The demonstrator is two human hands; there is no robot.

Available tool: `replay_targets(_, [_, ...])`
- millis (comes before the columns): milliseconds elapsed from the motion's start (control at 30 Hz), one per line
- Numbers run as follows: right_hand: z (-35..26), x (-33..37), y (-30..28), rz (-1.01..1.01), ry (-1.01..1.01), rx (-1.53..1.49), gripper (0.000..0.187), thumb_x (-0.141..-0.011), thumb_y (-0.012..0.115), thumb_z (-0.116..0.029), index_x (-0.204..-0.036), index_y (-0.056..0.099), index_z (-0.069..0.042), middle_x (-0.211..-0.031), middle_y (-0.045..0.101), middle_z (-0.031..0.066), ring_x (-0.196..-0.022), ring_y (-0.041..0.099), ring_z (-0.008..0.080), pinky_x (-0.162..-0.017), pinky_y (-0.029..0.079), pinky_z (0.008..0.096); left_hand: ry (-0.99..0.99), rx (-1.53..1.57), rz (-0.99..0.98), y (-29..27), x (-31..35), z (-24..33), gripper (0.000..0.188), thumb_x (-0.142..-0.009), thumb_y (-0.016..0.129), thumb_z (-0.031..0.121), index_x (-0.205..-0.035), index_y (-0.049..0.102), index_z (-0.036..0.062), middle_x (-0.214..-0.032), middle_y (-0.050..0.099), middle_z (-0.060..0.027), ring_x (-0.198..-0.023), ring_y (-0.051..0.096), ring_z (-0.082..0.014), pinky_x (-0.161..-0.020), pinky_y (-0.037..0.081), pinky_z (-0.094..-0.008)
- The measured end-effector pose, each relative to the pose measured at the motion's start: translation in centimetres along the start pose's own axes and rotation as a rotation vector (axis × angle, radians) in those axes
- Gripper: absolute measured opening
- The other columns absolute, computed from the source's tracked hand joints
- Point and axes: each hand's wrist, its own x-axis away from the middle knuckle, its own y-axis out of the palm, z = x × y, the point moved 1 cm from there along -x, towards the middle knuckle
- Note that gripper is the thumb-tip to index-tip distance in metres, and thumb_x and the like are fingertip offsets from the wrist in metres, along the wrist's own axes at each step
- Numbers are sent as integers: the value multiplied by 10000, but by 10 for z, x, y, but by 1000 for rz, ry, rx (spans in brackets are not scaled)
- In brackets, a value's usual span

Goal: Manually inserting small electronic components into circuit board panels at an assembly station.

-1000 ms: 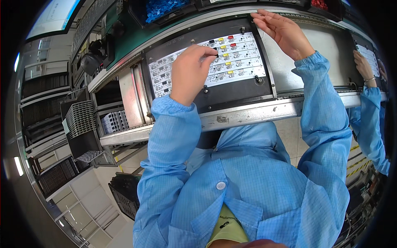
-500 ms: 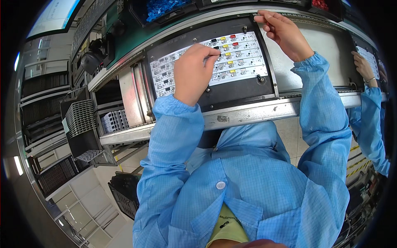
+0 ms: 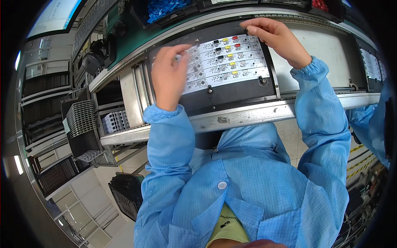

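Note:
A panel of white circuit board strips [image 3: 248, 64] lies in a black carrier frame [image 3: 231, 91] on the metal rail track. Small black, yellow and red blocks stand on the strips; black ones, such as a black block [image 3: 220, 58], show on the upper three rows. My left hand [image 3: 169, 76] hovers over the panel's left part, its fingers smeared by motion. Above the carrier's far right corner is my right hand [image 3: 283, 39], thumb and fingers drawn together; whatever they hold is too small to make out.
Beyond the rail sit a bin of blue parts [image 3: 165, 9] and a bin of red parts [image 3: 320, 5]. A screen [image 3: 53, 16] stands far left, a rack of boards [image 3: 79, 118] at left. Another person's blue sleeve [image 3: 368, 124] shows at the right edge.
My left hand has moved left, away from the black blocks, uncovering one on the third row. My right hand has shifted slightly left and toward me. The other person's hand has left view.

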Motion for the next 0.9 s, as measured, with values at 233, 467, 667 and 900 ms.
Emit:
replay_targets(233, [-9, 6, 17, -78, -172, 116, 195, -1003, 686, -139, -1163, 739, -40, -1039, 747, 44, -906, 671, 108, -820, 546, 245, -258, 68, -168, -13, 7, -7, 176, -827, 807, 130, -1000, 784, 102, -895, 693, -21, -672, 523, -114, -631, 439, -270])
replay_targets(467, [-24, 14, 23, 3, -359, 445, 166, -901, 765, -82, -1057, 764, -25, -902, 735, 104, -680, 601, 141, -630, 511, 281, -67, 21, -275, -12, 9, -9, 201, -818, 843, 91, -1002, 769, 60, -845, 652, 44, -622, 355, -27, -558, 311, -212])
replay_targets(667, [-14, 12, 27, 23, -473, 537, 152, -864, 788, -84, -1005, 772, -29, -904, 745, 115, -763, 706, 234, -681, 568, 321, -263, 217, -213, -6, 9, -7, 166, -872, 796, 79, -1028, 749, 52, -880, 663, 37, -611, 365, -8, -557, 320, -192])
replay_targets(900, [-18, 14, 28, 36, -495, 614, 138, -857, 786, -89, -985, 776, -37, -903, 745, 112, -795, 722, 275, -702, 581, 352, -297, 586, -245, -1, 13, -14, 211, -946, 732, 96, -1154, 750, 62, -906, 666, 81, -632, 385, 22, -569, 315, -160])
